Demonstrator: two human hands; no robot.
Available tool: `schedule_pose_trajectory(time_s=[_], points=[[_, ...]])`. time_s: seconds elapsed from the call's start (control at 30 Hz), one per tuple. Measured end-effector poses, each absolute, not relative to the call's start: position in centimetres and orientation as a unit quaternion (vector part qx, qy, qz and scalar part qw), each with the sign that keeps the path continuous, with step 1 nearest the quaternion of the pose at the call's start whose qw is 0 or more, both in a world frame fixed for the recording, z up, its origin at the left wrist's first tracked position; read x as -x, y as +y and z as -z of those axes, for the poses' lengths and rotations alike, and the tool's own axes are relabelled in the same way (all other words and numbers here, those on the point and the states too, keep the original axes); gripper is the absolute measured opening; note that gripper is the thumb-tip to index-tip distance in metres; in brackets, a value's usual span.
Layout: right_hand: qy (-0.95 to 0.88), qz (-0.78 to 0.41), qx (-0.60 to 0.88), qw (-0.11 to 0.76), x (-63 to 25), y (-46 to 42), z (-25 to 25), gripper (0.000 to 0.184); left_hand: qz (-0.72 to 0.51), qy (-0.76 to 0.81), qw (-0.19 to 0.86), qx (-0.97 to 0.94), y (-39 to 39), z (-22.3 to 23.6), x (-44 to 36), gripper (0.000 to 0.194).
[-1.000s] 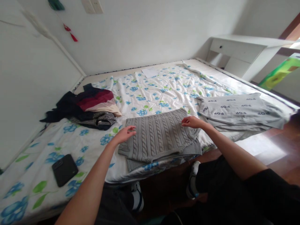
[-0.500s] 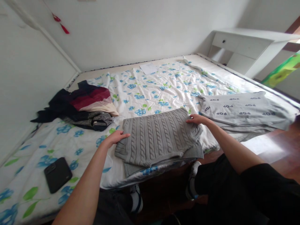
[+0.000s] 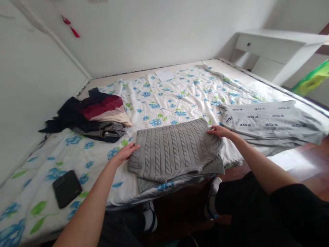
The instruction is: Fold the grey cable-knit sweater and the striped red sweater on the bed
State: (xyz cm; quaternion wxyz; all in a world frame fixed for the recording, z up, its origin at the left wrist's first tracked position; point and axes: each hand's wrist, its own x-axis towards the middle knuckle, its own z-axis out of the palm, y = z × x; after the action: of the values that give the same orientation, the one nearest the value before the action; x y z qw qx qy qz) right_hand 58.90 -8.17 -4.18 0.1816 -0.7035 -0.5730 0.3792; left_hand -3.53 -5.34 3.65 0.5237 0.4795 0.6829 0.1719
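Note:
A grey cable-knit sweater (image 3: pixel 172 149) lies folded near the front edge of the bed, its ribbed hem showing underneath along the near side. At its left edge is my left hand (image 3: pixel 125 153), fingers stretched out and only the tips touching the knit. On the opposite side, my right hand (image 3: pixel 220 131) pinches the sweater's upper right edge between thumb and fingers. The undersides of both hands are hidden.
A heap of dark, maroon and cream clothes (image 3: pixel 102 111) lies left, above a black phone (image 3: pixel 67 188). Folded light-grey "POP" clothing (image 3: pixel 267 120) is at right. Paper (image 3: pixel 164 75) rests on the flowered sheet (image 3: pixel 154 113) toward the wall. A white desk (image 3: pixel 272 51) stands beyond.
My left hand has slid slightly left, so less of it overlaps the sweater. My right hand stays at the right edge. The whole view has shifted a little.

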Motion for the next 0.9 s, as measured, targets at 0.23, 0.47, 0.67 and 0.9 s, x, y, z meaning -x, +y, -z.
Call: schedule_pose_trajectory(time_s=[0.23,0.47,0.67,0.9], points=[[-0.522,-0.437,0.679,0.273,-56.9,-8.4,4.0,0.064,-0.227,0.678,0.547,-0.435,-5.4,-2.4,2.3,0.111],[-0.497,-0.457,0.675,0.297,-55.7,-8.3,2.8,0.060,-0.205,0.654,0.572,-0.450,-4.4,-1.8,2.0,0.101],[-0.520,-0.432,0.703,0.221,-55.8,-8.0,2.8,0.064,-0.157,0.686,0.555,-0.443,-3.6,-1.8,1.6,0.073],[-0.524,-0.406,0.729,0.170,-56.7,-7.5,3.4,0.064,-0.097,0.738,0.468,-0.476,-3.0,-2.3,1.9,0.050]])
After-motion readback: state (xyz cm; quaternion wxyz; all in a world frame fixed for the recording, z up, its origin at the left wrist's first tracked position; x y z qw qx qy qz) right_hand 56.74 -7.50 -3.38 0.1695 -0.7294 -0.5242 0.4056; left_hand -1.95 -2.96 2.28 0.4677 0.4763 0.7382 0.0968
